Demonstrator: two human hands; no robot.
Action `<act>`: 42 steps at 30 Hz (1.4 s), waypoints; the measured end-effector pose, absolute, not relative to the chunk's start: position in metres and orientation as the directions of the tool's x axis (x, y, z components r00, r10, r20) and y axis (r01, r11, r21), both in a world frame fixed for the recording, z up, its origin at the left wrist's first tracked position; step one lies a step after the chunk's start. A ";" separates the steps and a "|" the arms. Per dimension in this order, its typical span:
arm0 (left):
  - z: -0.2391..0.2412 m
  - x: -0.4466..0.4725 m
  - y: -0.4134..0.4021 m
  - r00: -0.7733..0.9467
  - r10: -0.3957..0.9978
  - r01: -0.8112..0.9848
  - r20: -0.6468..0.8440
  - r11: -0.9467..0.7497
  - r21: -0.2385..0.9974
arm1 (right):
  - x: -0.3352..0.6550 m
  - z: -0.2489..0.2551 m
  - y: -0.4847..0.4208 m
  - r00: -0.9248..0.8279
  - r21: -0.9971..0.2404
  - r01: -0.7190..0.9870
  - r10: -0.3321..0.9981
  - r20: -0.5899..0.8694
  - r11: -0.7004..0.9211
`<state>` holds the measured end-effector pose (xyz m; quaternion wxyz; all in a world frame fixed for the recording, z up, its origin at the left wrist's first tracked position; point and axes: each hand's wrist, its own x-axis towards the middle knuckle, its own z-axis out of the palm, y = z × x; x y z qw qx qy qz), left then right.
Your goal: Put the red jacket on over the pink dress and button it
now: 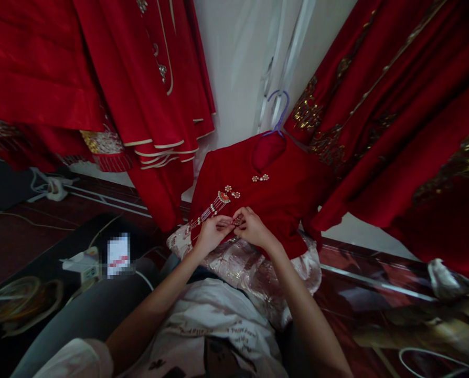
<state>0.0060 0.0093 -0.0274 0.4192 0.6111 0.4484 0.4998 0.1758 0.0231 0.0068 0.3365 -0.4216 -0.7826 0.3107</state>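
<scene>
Hands [232, 227] together on pearl clasp [237, 221] of red jacket [274, 199].

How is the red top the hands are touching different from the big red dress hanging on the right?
The red top lies spread low in front of the person, under both hands; the hanging dress drapes down from above. The top carries pearl buttons and a beaded tassel; the dress shows gold embroidery. The top looks smaller. The left hand and right hand pinch the top; nothing touches the dress. Both are red.
</scene>
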 end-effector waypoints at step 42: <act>-0.006 -0.003 0.002 0.186 0.884 0.589 0.429 -0.450 0.671 | 0.225 0.050 0.006 -0.504 -0.741 0.579 0.864 0.001 0.339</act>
